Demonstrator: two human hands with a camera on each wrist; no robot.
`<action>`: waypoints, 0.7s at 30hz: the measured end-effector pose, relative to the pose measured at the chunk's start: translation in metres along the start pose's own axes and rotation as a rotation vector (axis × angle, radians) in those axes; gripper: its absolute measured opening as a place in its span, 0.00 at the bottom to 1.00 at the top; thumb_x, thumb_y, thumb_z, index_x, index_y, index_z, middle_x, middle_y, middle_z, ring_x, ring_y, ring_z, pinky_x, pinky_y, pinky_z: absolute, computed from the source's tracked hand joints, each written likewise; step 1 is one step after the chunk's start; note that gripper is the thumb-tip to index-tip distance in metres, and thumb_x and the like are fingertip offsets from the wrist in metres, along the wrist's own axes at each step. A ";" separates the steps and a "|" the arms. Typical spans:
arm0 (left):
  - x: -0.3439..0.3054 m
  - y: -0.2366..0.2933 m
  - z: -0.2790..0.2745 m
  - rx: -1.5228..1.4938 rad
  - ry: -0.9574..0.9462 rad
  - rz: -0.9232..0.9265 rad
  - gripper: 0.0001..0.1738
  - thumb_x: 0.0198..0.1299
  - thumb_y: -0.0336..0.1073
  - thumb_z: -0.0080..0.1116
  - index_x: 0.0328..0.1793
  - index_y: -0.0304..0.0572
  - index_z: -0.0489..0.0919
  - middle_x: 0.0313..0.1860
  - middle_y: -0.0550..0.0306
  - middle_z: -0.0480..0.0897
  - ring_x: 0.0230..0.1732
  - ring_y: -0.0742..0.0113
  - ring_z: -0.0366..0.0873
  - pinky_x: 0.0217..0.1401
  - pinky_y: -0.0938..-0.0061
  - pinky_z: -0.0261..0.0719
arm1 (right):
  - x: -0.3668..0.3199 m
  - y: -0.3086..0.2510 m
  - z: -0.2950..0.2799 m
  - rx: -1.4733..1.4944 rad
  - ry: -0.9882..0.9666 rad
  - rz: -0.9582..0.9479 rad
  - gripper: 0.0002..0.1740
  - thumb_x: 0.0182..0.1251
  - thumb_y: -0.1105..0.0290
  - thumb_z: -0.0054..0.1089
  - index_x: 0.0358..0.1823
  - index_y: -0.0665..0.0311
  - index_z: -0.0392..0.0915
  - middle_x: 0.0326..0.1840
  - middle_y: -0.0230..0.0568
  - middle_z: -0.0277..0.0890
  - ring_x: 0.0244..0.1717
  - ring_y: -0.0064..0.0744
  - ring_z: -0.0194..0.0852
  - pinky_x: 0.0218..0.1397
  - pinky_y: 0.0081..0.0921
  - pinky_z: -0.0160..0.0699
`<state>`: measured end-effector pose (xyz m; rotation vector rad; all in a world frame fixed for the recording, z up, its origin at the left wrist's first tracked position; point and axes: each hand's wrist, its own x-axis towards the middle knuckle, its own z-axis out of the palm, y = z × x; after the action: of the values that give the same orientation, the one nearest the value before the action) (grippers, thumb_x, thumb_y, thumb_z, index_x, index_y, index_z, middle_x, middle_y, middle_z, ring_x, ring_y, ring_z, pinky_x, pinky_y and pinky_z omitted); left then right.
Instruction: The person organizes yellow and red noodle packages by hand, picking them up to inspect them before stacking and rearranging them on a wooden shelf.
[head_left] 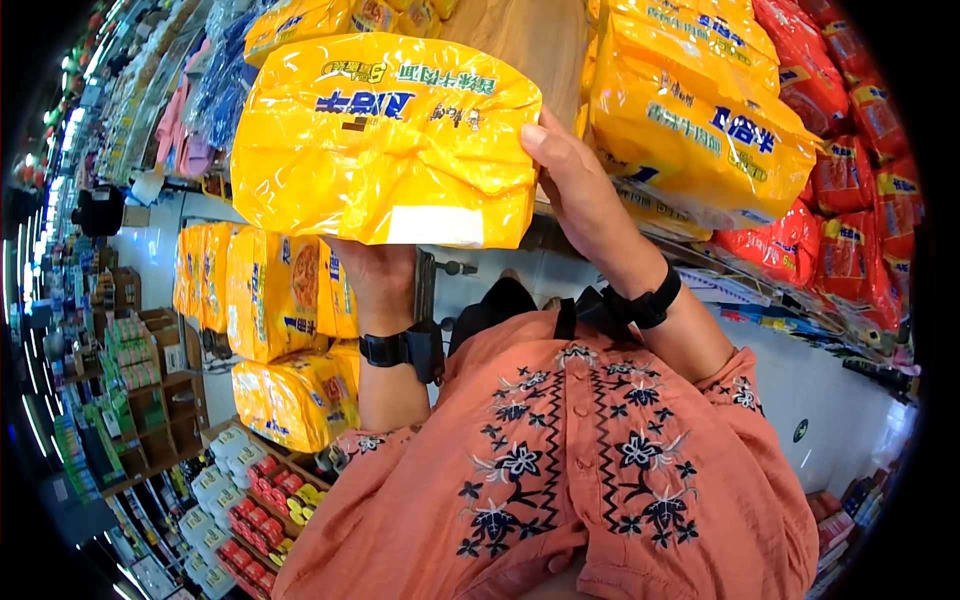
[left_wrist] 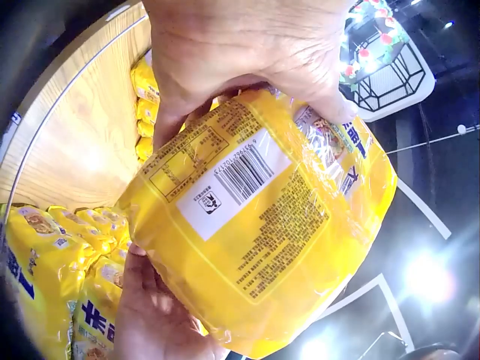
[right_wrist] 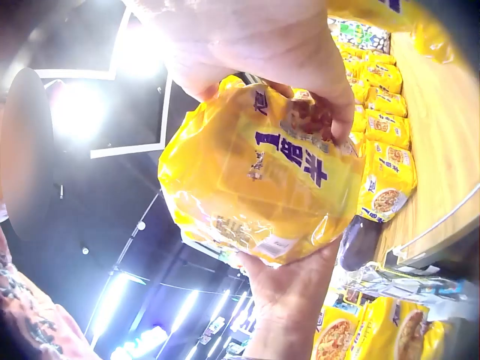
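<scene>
Both my hands hold a large yellow multipack of instant noodles [head_left: 390,150] in shiny plastic film, raised over the table edge. Its printed front shows blue lettering, with a white patch along the near edge. My right hand [head_left: 575,175] grips the right side, thumb on the front film. My left hand [head_left: 375,275] is at the near edge, its fingers hidden behind the pack in the head view. Seen from the left wrist, the pack's end bears a barcode [left_wrist: 244,169] and small print, with the left hand's thumb and fingers spread round the wrapper.
Similar yellow noodle packs [head_left: 700,110] are stacked right of a wooden tabletop [head_left: 510,40], with red packs [head_left: 845,180] beyond. More yellow packs [head_left: 275,290] stand on the left. Shelves of goods [head_left: 150,400] line the far left. A tiled floor [head_left: 850,430] shows at right.
</scene>
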<state>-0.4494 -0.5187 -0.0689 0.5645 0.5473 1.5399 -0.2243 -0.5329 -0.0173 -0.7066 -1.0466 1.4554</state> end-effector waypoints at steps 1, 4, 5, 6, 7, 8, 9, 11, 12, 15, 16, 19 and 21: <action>-0.007 0.001 0.002 0.005 0.019 0.001 0.44 0.70 0.69 0.50 0.82 0.49 0.60 0.80 0.56 0.67 0.79 0.54 0.64 0.82 0.52 0.63 | -0.005 0.001 0.000 0.007 -0.006 0.004 0.37 0.77 0.50 0.47 0.78 0.68 0.58 0.75 0.42 0.67 0.74 0.30 0.65 0.77 0.27 0.59; -0.024 0.002 0.006 0.007 0.061 0.007 0.44 0.69 0.69 0.50 0.82 0.49 0.61 0.79 0.56 0.67 0.79 0.54 0.64 0.82 0.52 0.63 | -0.017 0.003 -0.002 0.028 -0.036 0.006 0.37 0.77 0.50 0.46 0.78 0.68 0.58 0.75 0.42 0.67 0.74 0.29 0.65 0.78 0.27 0.59; -0.029 0.002 0.006 0.005 0.070 0.005 0.45 0.69 0.69 0.50 0.82 0.49 0.61 0.79 0.56 0.67 0.79 0.54 0.65 0.82 0.52 0.63 | -0.021 0.004 -0.002 0.036 -0.044 0.004 0.37 0.77 0.50 0.46 0.78 0.68 0.58 0.75 0.42 0.67 0.74 0.29 0.65 0.78 0.27 0.58; -0.034 0.002 0.006 0.003 0.077 0.000 0.45 0.69 0.69 0.50 0.81 0.49 0.61 0.79 0.56 0.68 0.79 0.54 0.65 0.81 0.52 0.63 | -0.025 0.004 -0.001 0.039 -0.039 0.013 0.37 0.77 0.50 0.46 0.78 0.68 0.58 0.75 0.42 0.67 0.74 0.29 0.65 0.78 0.27 0.59; -0.038 0.002 0.006 0.003 0.065 0.003 0.45 0.69 0.69 0.50 0.82 0.49 0.61 0.79 0.55 0.68 0.79 0.54 0.65 0.81 0.52 0.63 | -0.029 0.004 0.000 0.039 -0.032 0.021 0.37 0.77 0.50 0.46 0.78 0.68 0.58 0.75 0.42 0.67 0.74 0.29 0.65 0.78 0.26 0.59; -0.040 0.001 0.005 0.002 0.051 0.007 0.45 0.69 0.69 0.50 0.82 0.49 0.61 0.79 0.55 0.68 0.79 0.53 0.65 0.81 0.51 0.64 | -0.032 0.002 0.000 0.038 -0.026 0.026 0.37 0.77 0.50 0.46 0.78 0.68 0.58 0.75 0.42 0.67 0.74 0.29 0.65 0.77 0.26 0.59; -0.041 0.001 0.007 0.000 0.033 0.012 0.45 0.69 0.69 0.50 0.82 0.49 0.61 0.79 0.55 0.68 0.79 0.53 0.65 0.81 0.51 0.64 | -0.034 0.000 0.000 0.034 -0.026 0.025 0.37 0.77 0.50 0.46 0.77 0.68 0.59 0.75 0.42 0.67 0.74 0.29 0.66 0.77 0.26 0.59; -0.045 0.001 0.014 0.002 0.009 -0.013 0.45 0.70 0.69 0.50 0.83 0.50 0.60 0.81 0.56 0.64 0.81 0.53 0.60 0.83 0.51 0.58 | -0.037 -0.003 0.000 0.029 -0.024 0.024 0.37 0.78 0.49 0.46 0.77 0.68 0.59 0.74 0.42 0.68 0.73 0.29 0.66 0.77 0.26 0.59; -0.046 0.001 0.018 0.003 -0.006 -0.027 0.45 0.70 0.69 0.49 0.83 0.50 0.59 0.82 0.56 0.63 0.82 0.53 0.58 0.84 0.50 0.56 | -0.038 -0.003 -0.001 0.047 -0.018 0.015 0.37 0.78 0.49 0.47 0.76 0.69 0.60 0.73 0.41 0.69 0.72 0.27 0.66 0.77 0.26 0.59; -0.044 -0.002 0.019 0.029 -0.016 -0.004 0.47 0.68 0.70 0.51 0.83 0.51 0.58 0.83 0.56 0.62 0.82 0.53 0.57 0.84 0.50 0.55 | -0.040 0.000 -0.002 0.075 0.002 -0.009 0.36 0.79 0.48 0.49 0.75 0.71 0.62 0.70 0.40 0.71 0.71 0.26 0.65 0.77 0.26 0.57; -0.043 -0.003 0.018 0.011 -0.041 0.003 0.47 0.67 0.70 0.52 0.83 0.51 0.58 0.83 0.57 0.62 0.82 0.53 0.57 0.85 0.50 0.55 | -0.040 0.000 -0.002 0.070 0.006 -0.015 0.37 0.79 0.48 0.49 0.75 0.71 0.62 0.70 0.40 0.71 0.71 0.26 0.65 0.77 0.26 0.57; -0.040 -0.004 0.018 -0.025 -0.084 0.020 0.48 0.66 0.70 0.54 0.84 0.51 0.58 0.83 0.57 0.61 0.82 0.53 0.57 0.85 0.49 0.54 | -0.040 -0.003 -0.002 0.054 0.009 -0.023 0.37 0.79 0.47 0.49 0.75 0.71 0.62 0.70 0.40 0.71 0.71 0.26 0.65 0.78 0.26 0.56; -0.041 -0.004 0.018 -0.020 -0.075 0.018 0.48 0.66 0.70 0.54 0.84 0.51 0.58 0.83 0.57 0.62 0.82 0.53 0.57 0.85 0.50 0.53 | -0.042 -0.003 -0.001 0.045 0.011 -0.025 0.37 0.79 0.47 0.49 0.75 0.70 0.63 0.70 0.41 0.71 0.72 0.26 0.65 0.78 0.27 0.56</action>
<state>-0.4331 -0.5594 -0.0584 0.6114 0.4699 1.5334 -0.2151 -0.5736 -0.0212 -0.6663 -1.0073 1.4475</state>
